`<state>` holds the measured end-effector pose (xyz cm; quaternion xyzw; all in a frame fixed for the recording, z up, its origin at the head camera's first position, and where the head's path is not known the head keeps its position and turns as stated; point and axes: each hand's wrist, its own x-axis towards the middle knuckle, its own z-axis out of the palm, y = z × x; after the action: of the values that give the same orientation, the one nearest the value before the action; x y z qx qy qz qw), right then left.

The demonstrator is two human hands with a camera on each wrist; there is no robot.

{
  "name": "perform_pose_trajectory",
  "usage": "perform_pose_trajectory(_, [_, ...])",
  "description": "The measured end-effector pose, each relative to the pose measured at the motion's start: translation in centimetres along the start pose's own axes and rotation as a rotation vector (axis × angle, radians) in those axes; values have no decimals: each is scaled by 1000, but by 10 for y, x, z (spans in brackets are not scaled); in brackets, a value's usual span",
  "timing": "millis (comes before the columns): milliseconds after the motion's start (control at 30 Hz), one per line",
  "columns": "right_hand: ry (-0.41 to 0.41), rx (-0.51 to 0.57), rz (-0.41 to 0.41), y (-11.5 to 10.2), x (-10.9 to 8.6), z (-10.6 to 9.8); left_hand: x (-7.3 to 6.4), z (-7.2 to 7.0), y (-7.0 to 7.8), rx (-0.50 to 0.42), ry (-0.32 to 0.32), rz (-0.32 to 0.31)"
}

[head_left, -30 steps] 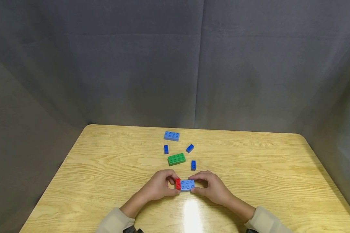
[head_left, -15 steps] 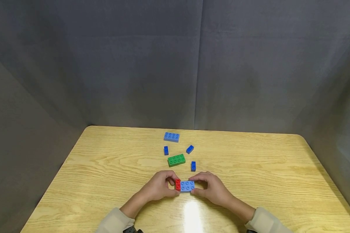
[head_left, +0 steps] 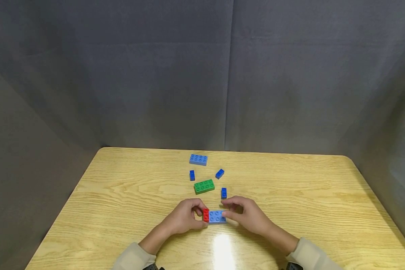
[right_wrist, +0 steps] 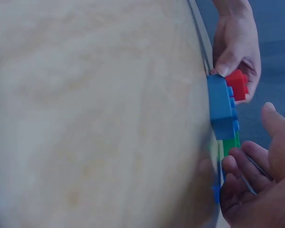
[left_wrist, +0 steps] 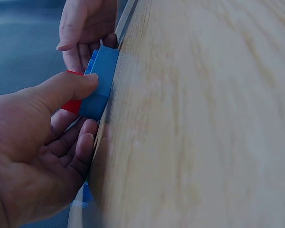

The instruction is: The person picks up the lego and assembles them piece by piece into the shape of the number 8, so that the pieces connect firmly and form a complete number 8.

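In the head view, my left hand grips the left end of a light blue building brick near the front of the table. A small red brick sits on top of that end. The left wrist view has the thumb against the light blue brick's side, just below the red one. My right hand hovers at the brick's other end, thumb and fingers spread apart and holding nothing. The right wrist view shows a gap between its thumb and the brick.
Beyond the hands lies a green brick, with a small dark blue brick right of it. Two more small blue bricks lie farther back. A long blue brick is near the wooden table's back edge, before a grey curtain.
My right hand has let go of the light blue brick's right end and lifted slightly, its fingers spreading. My left hand stays in place on the brick.
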<state>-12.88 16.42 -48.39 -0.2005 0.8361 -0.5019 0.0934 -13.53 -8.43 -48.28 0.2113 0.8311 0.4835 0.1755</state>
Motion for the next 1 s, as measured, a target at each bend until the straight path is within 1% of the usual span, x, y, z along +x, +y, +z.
perform_pose_trajectory(200, [73, -36, 17, -5, 8, -11, 1, 1, -1, -3, -1, 9])
perform_pose_trajectory(367, [121, -45, 16, -3, 19, -18, 1, 0, -1, -6, -2, 8])
perform_pose_trajectory(567, [114, -9, 27, 7, 30, -22, 1, 0, -1, 8, -7, -2])
perform_pose_trajectory(733, [104, 1, 43, 15, 36, -22, 2, 0, -3, 8, -13, -12])
perform_pose_trajectory(900, [81, -26, 44, 18, 38, -17, 1, -1, -3, 3, -13, 0])
perform_pose_trajectory(1000, [83, -49, 48, 18, 39, -14, 1, -1, -2, -7, -12, 8])
